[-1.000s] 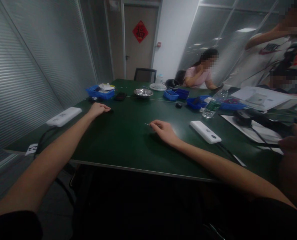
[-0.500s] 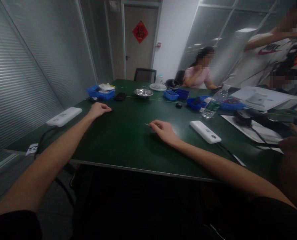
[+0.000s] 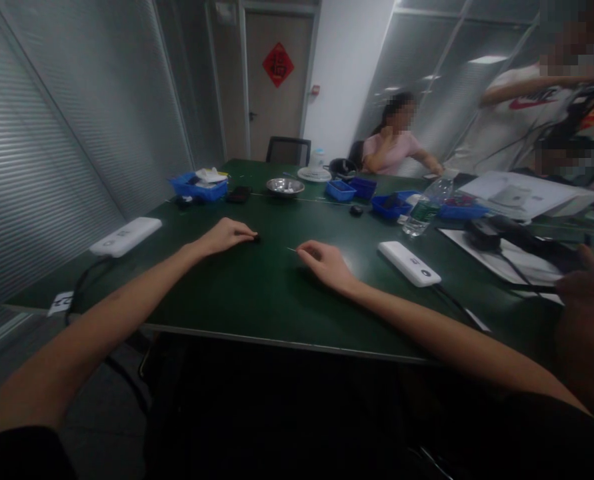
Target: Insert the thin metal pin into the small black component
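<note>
Over the green table (image 3: 257, 300), my left hand (image 3: 227, 236) pinches a small dark object (image 3: 257, 238) at its fingertips. To its right, my right hand (image 3: 324, 263) is closed on a thin, pale, needle-like piece (image 3: 291, 249) that points left toward the dark object. A gap separates the two held things. Both are too small to make out in detail. A steel bowl (image 3: 285, 187) lies beyond my hands, with something small and pale in it.
White power banks (image 3: 127, 237) (image 3: 409, 264) with cables lie at both sides. Blue trays (image 3: 199, 186) (image 3: 341, 191), a black mouse-like object (image 3: 356, 210) and a tilted plastic bottle (image 3: 427, 208) stand farther back. A person's hand (image 3: 587, 287) is at the right edge; others are behind.
My left hand has moved right with the dark object, closer to my right hand. My right hand has stayed nearly in place. The view has shifted slightly.
</note>
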`<state>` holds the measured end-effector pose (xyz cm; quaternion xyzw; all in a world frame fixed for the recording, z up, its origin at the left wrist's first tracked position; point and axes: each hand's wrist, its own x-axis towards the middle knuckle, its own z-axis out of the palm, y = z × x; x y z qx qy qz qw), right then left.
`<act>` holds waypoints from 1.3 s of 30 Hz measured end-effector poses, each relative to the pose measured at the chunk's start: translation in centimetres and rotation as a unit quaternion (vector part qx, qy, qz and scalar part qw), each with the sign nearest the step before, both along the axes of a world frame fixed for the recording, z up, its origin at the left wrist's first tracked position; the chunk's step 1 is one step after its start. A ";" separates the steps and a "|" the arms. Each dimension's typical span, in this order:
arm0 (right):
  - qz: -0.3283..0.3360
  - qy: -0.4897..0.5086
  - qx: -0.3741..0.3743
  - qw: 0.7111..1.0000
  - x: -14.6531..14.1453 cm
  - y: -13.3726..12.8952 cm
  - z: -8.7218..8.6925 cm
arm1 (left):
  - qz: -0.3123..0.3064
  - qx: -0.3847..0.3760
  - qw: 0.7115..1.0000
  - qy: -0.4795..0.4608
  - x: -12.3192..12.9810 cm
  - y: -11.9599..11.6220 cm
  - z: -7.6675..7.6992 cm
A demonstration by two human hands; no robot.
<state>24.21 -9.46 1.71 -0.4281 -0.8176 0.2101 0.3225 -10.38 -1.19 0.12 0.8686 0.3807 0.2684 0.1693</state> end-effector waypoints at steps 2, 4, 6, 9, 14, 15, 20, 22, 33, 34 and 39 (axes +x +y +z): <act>0.008 -0.019 0.028 0.999 0.0 -0.1 -0.1 | -0.056 -0.038 0.997 -0.025 2.9 -1.5 0.3; 0.014 -0.046 0.053 0.997 0.1 -0.2 -0.3 | -0.089 -0.074 0.992 -0.041 5.2 -2.8 0.5; 0.018 -0.073 0.070 0.995 0.2 -0.4 -0.4 | -0.107 -0.103 0.988 -0.043 6.5 -3.6 0.7; 0.022 -0.099 0.084 0.991 0.4 -0.6 -0.4 | -0.125 -0.126 0.983 -0.040 6.9 -3.9 0.7; 0.033 -0.124 0.096 0.987 0.6 -0.9 -0.4 | -0.133 -0.124 0.983 -0.037 6.6 -3.9 0.7; 0.036 -0.129 0.100 0.986 0.6 -0.9 -0.4 | -0.133 -0.125 0.983 -0.034 6.6 -3.9 0.7; 0.042 -0.150 0.126 0.980 0.6 -0.8 -0.8 | -0.141 -0.119 0.982 -0.032 6.7 -4.0 0.7; 0.045 -0.158 0.137 0.977 0.6 -0.8 -0.9 | -0.148 -0.116 0.981 -0.038 6.7 -3.9 0.6; 0.084 -0.160 0.116 0.977 0.5 -0.8 -1.1 | -0.154 -0.099 0.982 -0.050 7.3 -4.1 0.2; 0.092 -0.156 0.111 0.977 0.4 -0.8 -1.1 | -0.153 -0.093 0.983 -0.047 7.4 -4.2 0.2; 0.107 -0.127 0.093 0.982 0.3 -0.5 -1.2 | -0.150 -0.085 0.985 -0.031 7.8 -4.3 -0.1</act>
